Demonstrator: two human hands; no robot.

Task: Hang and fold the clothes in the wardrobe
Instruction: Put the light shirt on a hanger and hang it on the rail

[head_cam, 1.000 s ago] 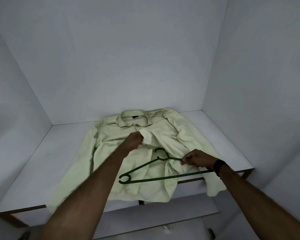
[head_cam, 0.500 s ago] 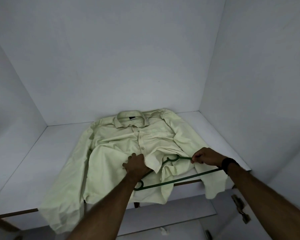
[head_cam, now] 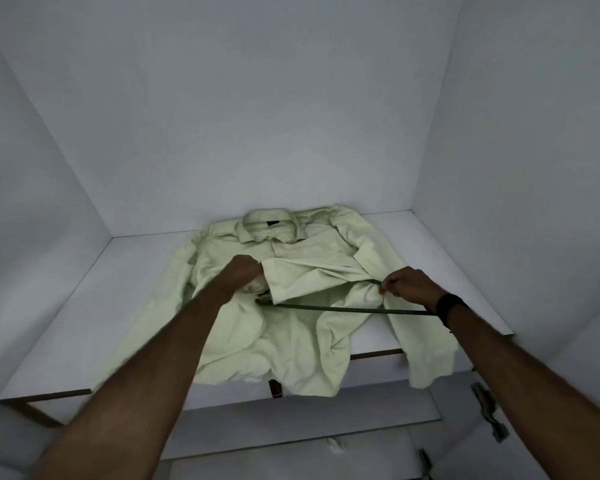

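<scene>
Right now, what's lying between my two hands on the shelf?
Head view: between the left hand and right hand lie a lifted flap of the pale green shirt and the green hanger bar.

Two bare forearms come up from the lower corners of the view, with no sleeve showing on either anywhere in view. The left hand (head_cam: 244, 273) carries no ring, band or glove that can be made out. The right hand (head_cam: 407, 284) is likewise bare, but just behind it the wrist wears a black band (head_cam: 449, 306) (broad, plain and dark; whether it has a face or display cannot be told).
</scene>
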